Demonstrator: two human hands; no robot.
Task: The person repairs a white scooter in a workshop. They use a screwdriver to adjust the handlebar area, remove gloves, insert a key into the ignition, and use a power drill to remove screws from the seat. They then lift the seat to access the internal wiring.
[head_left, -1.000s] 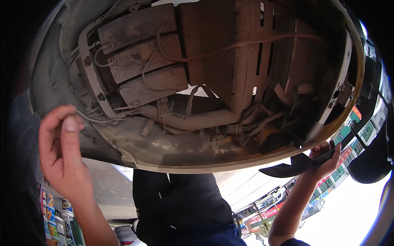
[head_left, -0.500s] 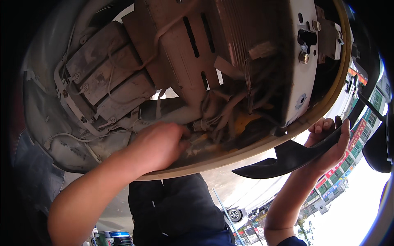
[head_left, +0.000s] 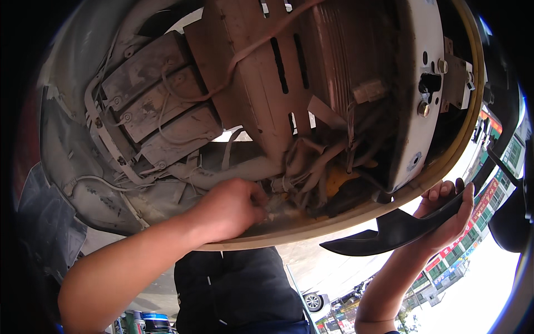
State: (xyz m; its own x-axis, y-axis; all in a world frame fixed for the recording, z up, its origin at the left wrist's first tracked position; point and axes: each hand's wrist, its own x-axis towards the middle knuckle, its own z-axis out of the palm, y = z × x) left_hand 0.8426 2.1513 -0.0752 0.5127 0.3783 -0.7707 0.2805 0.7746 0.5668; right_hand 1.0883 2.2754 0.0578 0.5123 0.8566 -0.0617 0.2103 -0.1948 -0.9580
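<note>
My left hand reaches over the pale rim of an open, dusty compartment on what looks like a small vehicle. Its fingers are curled together near the inner edge, close to a bundle of tangled wires. Whatever may be between the fingertips is hidden. Outside the rim at the right, my right hand grips a curved black plastic trim piece with a pointed end and a prong. Its fingers wrap over the upper part of that piece, which sits just below the rim, apparently still apart from it at the pointed end.
Three dusty box-shaped modules with cables occupy the compartment's left side. A slotted metal plate spans the middle. On the right stands a white bracket with bolts. Beyond lie a parked car and buildings; blue-lidded cans sit lower left.
The whole view has shifted, so the compartment appears lower and further right. My left hand stays by the inner rim, its fingers slightly rearranged. My right hand keeps its grip on the black trim piece.
</note>
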